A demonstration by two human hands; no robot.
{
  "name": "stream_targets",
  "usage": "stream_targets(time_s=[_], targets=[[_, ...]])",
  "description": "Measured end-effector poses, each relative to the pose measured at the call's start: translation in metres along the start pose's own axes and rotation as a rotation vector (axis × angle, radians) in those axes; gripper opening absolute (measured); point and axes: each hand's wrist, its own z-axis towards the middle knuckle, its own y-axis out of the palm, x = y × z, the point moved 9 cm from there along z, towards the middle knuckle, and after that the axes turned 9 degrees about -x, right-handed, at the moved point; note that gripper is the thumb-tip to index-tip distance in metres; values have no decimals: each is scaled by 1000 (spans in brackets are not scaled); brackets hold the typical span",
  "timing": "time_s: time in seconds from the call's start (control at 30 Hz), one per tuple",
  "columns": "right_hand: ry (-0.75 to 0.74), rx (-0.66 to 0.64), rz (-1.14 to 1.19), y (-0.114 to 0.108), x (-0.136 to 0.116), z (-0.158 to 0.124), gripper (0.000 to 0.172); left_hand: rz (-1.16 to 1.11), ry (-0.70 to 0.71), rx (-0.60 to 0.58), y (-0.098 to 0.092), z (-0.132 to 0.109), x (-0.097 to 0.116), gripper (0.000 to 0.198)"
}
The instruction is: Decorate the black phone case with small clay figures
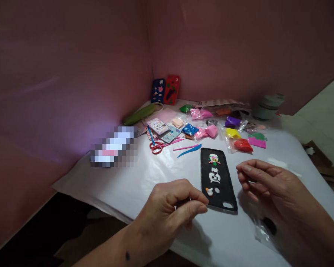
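Observation:
A black phone case (222,200) lies flat on the white-covered table, its back up. Small clay figures decorate it: a white head with pink and green parts (214,159), a white animal figure (214,175) and a white-and-orange piece (209,191). My left hand (172,207) hovers at the case's lower left corner, thumb and forefinger pinched. Anything between those fingertips is too small to make out. To the right of the case, my right hand (269,181) is held with fingertips pressed together. What it may hold cannot be seen.
Scissors (157,147), a blue modelling tool (189,150) and small booklets (158,126) lie beyond the case. Clay packets, including a red one (242,145), spread behind. A blurred lit screen (114,146) stands left. Two decorated cases, one red (172,90), lean on the wall.

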Motion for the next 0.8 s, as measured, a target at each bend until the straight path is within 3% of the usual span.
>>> stream_targets(time_s=[0.13,0.3,0.5,0.6,0.7,0.8], targets=[[11,6,34,-6,9,2,29,82,-16,13,0,1,-12,12],[22,-16,58,-11,15,6,26,211,74,42,-3,2,-9,16],[33,-15,81,-15,19,8,24,-62,-207,14,-10,5,-37,22],[36,-10,93,-16,21,8,23,284,-41,93,-26,10,-22,17],[39,-5,73,-14,21,7,22,711,156,144,-30,13,-10,18],[20,13,54,-12,18,3,22,942,153,144,-29,18,-17,20]])
